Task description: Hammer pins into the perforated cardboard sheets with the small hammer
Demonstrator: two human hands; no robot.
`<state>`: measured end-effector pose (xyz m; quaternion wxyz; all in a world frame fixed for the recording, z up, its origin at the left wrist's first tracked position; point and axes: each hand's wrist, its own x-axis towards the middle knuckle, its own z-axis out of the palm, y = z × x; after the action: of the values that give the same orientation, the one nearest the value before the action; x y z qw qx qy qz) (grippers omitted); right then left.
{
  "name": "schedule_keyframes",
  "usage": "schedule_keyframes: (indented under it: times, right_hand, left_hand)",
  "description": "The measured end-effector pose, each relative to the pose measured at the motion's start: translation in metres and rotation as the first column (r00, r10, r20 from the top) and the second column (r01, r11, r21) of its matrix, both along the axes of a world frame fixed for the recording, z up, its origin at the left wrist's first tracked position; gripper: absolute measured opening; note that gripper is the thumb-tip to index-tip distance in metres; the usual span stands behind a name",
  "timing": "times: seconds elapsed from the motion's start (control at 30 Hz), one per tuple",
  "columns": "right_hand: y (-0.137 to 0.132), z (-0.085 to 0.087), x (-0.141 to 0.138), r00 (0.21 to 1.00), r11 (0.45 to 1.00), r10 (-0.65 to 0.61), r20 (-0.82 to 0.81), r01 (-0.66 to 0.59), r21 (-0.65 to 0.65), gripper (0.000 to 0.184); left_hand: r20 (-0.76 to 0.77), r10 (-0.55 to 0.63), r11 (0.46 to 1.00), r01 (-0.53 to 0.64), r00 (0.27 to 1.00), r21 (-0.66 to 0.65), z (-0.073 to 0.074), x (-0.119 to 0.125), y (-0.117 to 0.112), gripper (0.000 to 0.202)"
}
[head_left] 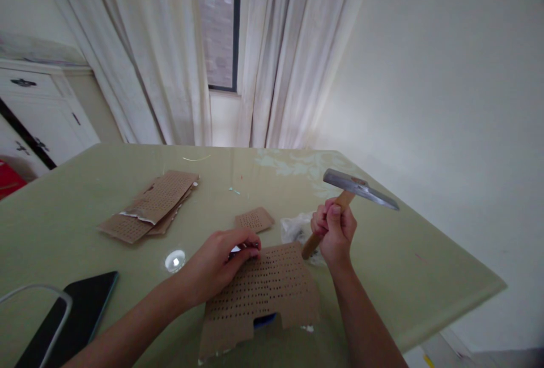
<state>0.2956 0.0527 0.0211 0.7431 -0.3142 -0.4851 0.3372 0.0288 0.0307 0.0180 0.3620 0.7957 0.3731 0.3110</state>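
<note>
My right hand [335, 231] is wrapped round the wooden handle of a hammer [361, 187], its long metal head raised above the table. In front of me lies a piece of brown cardboard [272, 280] with many rows of small holes and a notch in its near edge, where something blue shows. At the far left edge of this cardboard, my left hand [227, 260] pinches with thumb and forefinger; what it holds there is too small to make out. Just beyond sits a small square of holed cardboard [255, 219].
A clear plastic bag [295, 228] lies behind my right hand. Stacked holed cardboard pieces [157, 203] are at the left, near a shiny round disc [174, 261]. A dark tablet-like slab [80, 311] and a white cable [63, 300] lie at the near left of the table [403, 277].
</note>
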Motion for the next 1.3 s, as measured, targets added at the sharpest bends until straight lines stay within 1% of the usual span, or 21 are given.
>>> schedule_keyframes:
  times: [0.3, 0.47, 0.63, 0.77, 0.83, 0.87, 0.93, 1.0, 1.03, 1.07, 1.13, 1.17, 1.23, 1.27, 1.3]
  right_hand:
    - [0.000, -0.001, -0.002, 0.999, 0.999, -0.036, 0.018, 0.037, -0.021, 0.046]
    - [-0.001, 0.001, -0.001, 0.999, 0.999, -0.032, 0.012, 0.032, -0.019, 0.046]
    - [-0.002, 0.001, -0.002, 0.999, 0.999, -0.030, 0.013, 0.030, -0.017, 0.046]
    - [-0.001, 0.002, -0.004, 1.000, 1.000, -0.017, 0.019, 0.017, -0.011, 0.048]
    - [-0.004, 0.012, -0.002, 1.000, 1.000, -0.008, 0.026, 0.008, -0.012, 0.049]
    - [-0.007, 0.021, 0.000, 0.999, 1.000, 0.001, 0.036, 0.000, -0.014, 0.049]
    - [-0.018, 0.046, 0.008, 0.996, 0.999, 0.033, 0.082, -0.031, -0.034, 0.049]
    - [-0.033, 0.076, 0.016, 0.974, 0.994, 0.084, 0.211, -0.067, -0.085, 0.048]
    - [-0.040, 0.090, 0.019, 0.947, 0.993, 0.076, 0.313, -0.044, -0.108, 0.047]
    - [-0.047, 0.103, 0.022, 0.896, 0.989, 0.091, 0.435, -0.030, -0.144, 0.046]
    - [-0.057, 0.119, 0.023, 0.733, 0.967, 0.196, 0.652, -0.033, -0.253, 0.045]
    - [-0.060, 0.122, 0.022, 0.631, 0.953, 0.256, 0.732, -0.039, -0.299, 0.044]
    - [-0.062, 0.119, 0.018, 0.442, 0.939, 0.321, 0.838, -0.037, -0.341, 0.041]
    - [-0.063, 0.115, 0.016, 0.364, 0.941, 0.324, 0.873, -0.030, -0.337, 0.040]
    - [-0.062, 0.111, 0.014, 0.306, 0.946, 0.313, 0.899, -0.020, -0.323, 0.038]
  left_hand:
    - [-0.002, -0.004, 1.000, 0.004, 1.000, 0.026, -0.003, 0.002, 0.000, 0.017]
    - [0.000, -0.001, 1.000, 0.001, 1.000, 0.030, 0.000, 0.004, 0.000, 0.015]
    - [-0.018, 0.006, 0.998, -0.005, 1.000, 0.061, -0.002, 0.003, 0.000, 0.016]
    - [-0.025, -0.019, 0.995, 0.021, 1.000, 0.096, 0.000, 0.002, 0.000, 0.018]
    - [-0.031, -0.039, 0.992, 0.042, 0.999, 0.117, 0.002, 0.003, 0.000, 0.020]
    - [-0.031, -0.046, 0.991, 0.049, 0.998, 0.127, 0.002, 0.003, 0.000, 0.020]
    - [-0.025, -0.058, 0.989, 0.061, 0.998, 0.135, 0.002, 0.003, 0.001, 0.021]
    - [-0.016, -0.067, 0.987, 0.069, 0.998, 0.142, 0.002, 0.004, 0.001, 0.021]
    - [-0.011, -0.070, 0.987, 0.071, 0.997, 0.146, 0.001, 0.004, 0.002, 0.022]
    - [-0.007, -0.070, 0.986, 0.070, 0.998, 0.149, 0.001, 0.004, 0.002, 0.022]
    - [-0.010, -0.066, 0.987, 0.066, 0.998, 0.149, 0.000, 0.005, 0.003, 0.022]
    - [-0.017, -0.060, 0.987, 0.062, 0.998, 0.146, 0.000, 0.005, 0.003, 0.022]
    - [-0.032, -0.051, 0.989, 0.055, 0.998, 0.139, 0.000, 0.006, 0.003, 0.022]
    - [-0.036, -0.048, 0.989, 0.053, 0.998, 0.137, 0.001, 0.006, 0.003, 0.023]
    - [-0.035, -0.048, 0.989, 0.053, 0.998, 0.138, 0.001, 0.006, 0.003, 0.023]
